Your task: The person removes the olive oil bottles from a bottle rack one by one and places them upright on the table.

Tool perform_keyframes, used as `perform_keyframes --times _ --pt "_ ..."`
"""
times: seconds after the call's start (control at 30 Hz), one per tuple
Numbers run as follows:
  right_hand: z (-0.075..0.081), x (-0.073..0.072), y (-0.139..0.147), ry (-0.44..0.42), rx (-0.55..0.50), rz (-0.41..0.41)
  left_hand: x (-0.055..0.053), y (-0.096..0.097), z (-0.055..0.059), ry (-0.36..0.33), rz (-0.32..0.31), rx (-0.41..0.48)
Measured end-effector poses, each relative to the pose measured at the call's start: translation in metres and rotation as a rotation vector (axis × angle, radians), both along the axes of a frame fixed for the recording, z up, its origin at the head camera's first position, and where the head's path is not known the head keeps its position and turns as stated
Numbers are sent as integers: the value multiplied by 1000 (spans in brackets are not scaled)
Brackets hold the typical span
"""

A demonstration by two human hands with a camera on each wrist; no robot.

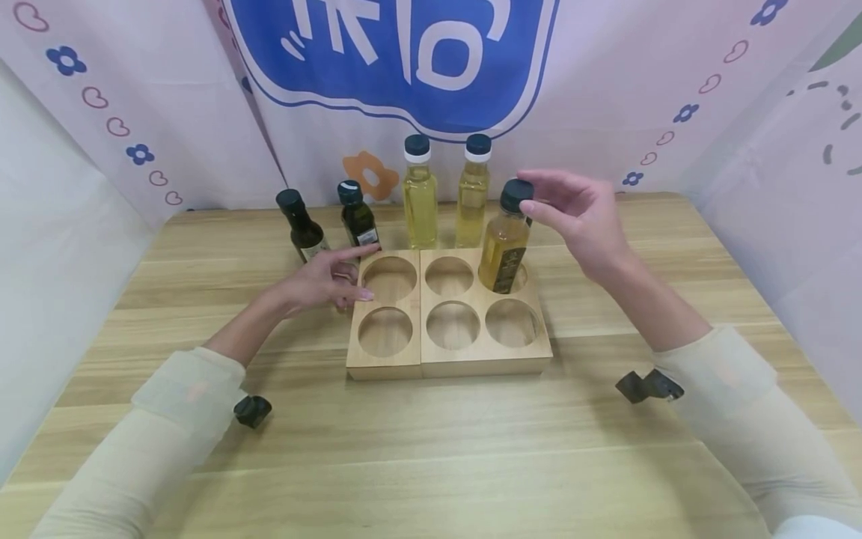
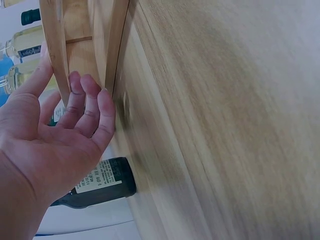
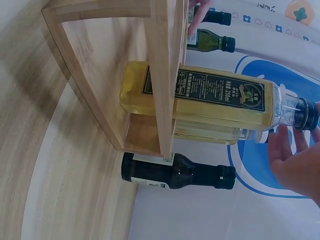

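A two-part wooden bottle rack [image 1: 420,359] with round holes stands mid-table. My right hand [image 1: 586,221] pinches the dark cap of a yellow oil bottle [image 1: 501,251] between thumb and fingers. The oil bottle stands slightly tilted in the back right hole; in the right wrist view its base is inside the rack, close to the bottom board. At the rack's left end, my left hand [image 1: 323,281] holds the edge, thumb on the top board. In the left wrist view, several fingers [image 2: 90,107] curl under that board at the open side.
Behind the rack stand two pale yellow oil bottles [image 1: 420,206] [image 1: 473,202]. Two dark bottles [image 1: 301,224] [image 1: 358,217] are at its back left. Another dark bottle [image 3: 180,171] shows beside the rack in the right wrist view. A printed curtain [image 1: 182,97] hangs behind the table.
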State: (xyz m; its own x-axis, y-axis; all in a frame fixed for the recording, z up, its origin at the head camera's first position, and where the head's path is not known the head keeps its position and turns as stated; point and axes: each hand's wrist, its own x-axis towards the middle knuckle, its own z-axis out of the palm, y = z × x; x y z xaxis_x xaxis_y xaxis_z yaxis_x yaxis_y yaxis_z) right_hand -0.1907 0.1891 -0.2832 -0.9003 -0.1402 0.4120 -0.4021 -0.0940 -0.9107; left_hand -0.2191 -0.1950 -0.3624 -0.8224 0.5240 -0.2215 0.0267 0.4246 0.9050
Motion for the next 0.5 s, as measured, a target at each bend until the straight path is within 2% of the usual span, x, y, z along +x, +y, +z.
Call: perform_keyframes --times 0.27,0.5 --pt "-3 -2 0 9 -2 4 -2 1 2 -7 -27 -32" --pt "-4 -3 0 -19 -9 16 -4 2 5 -26 -38 -51"
